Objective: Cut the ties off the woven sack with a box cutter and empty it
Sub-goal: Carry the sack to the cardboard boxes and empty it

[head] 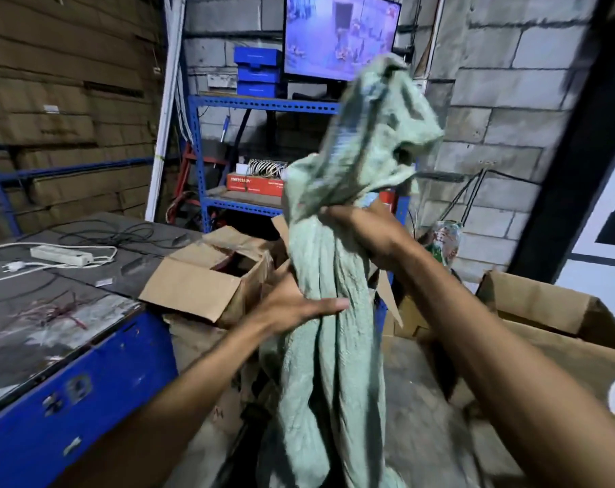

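The pale green woven sack [334, 346] hangs limp and crumpled in the middle of the view, its upper end flopping above my hands. My right hand [366, 228] is clenched around the sack near its upper third and holds it up. My left hand [299, 304] lies flat against the sack's left side lower down, fingers stretched out and together, thumb behind the cloth. No box cutter and no ties show. The sack's bottom runs out of the frame below.
An open cardboard box [207, 276] stands just left of the sack. Larger cardboard boxes [545, 311] sit at the right. A blue workbench [70, 382] with a power strip [61, 255] and cables is at the left. Blue shelving [263, 103] with a monitor [341, 33] stands behind.
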The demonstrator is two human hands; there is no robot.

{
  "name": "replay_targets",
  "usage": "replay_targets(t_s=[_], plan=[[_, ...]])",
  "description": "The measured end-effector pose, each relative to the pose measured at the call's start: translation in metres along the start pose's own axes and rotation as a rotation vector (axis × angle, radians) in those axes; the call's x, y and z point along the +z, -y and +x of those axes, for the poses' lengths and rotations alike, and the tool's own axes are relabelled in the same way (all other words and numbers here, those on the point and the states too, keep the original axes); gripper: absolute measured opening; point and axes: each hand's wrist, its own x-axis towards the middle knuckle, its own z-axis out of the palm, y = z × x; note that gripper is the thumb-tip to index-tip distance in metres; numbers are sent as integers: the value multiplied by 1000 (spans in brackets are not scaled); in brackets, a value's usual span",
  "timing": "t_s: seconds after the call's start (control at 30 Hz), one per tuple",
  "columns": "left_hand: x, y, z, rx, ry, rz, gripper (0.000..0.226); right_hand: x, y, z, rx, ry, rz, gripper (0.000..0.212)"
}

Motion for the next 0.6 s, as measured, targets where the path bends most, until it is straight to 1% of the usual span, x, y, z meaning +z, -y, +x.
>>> replay_targets(t_s=[0.03, 0.07, 0.1, 0.13, 0.17, 0.2, 0.23, 0.27, 0.3, 0.33, 0.37, 0.4, 0.43, 0.47, 0.5, 0.57, 0.6], plan=[[15, 4, 0, -14, -83, -31, 44, 6, 7, -2, -3, 101, -22, 10], [22, 7, 5, -38, -215, -71, 37, 11, 10, -3, 29, 172, -44, 10], [21, 9, 13, -62, -352, -142, 35, 13, 10, -5, 56, 200, -39, 18], [13, 9, 22, -80, -460, -217, 33, 8, 4, -7, 70, 213, -65, 35], [-1, 8, 32, -101, -528, -310, 32, 2, -7, -11, 74, 197, -141, 63], [-16, 1, 39, -129, -574, -421, 33, -3, -23, -16, 62, 197, -249, 87], [-31, -3, 48, -139, -590, -549, 35, -1, -41, -22, 65, 250, -309, 104], [-41, -7, 57, -136, -569, -664, 38, 5, -60, -29, 74, 320, -310, 113], [-46, -11, 64, -126, -528, -753, 41, 16, -80, -34, 64, 350, -302, 118], [-46, -17, 69, -126, -491, -813, 44, 29, -96, -37, 52, 304, -290, 115], [-43, -21, 72, -137, -450, -868, 48, 37, -106, -37, 37, 184, -275, 102], [-41, -21, 70, -162, -428, -891, 53, 38, -107, -33, 19, 57, -300, 83], [-42, -17, 66, -191, -408, -901, 56, 32, -104, -29, -10, -56, -374, 66], [-46, -16, 57, -244, -382, -830, 57, 22, -99, -23, -10, -136, -471, 55], [-52, -13, 46, -331, -292, -730, 58, 7, -96, -16, 14, -176, -552, 50], [-58, -13, 14, -542, 3, -492, 68, -20, -88, -2, 87, -212, -694, 46], [-54, -17, -1, -552, 119, -385, 64, -28, -81, 2, 112, -218, -767, 46]])
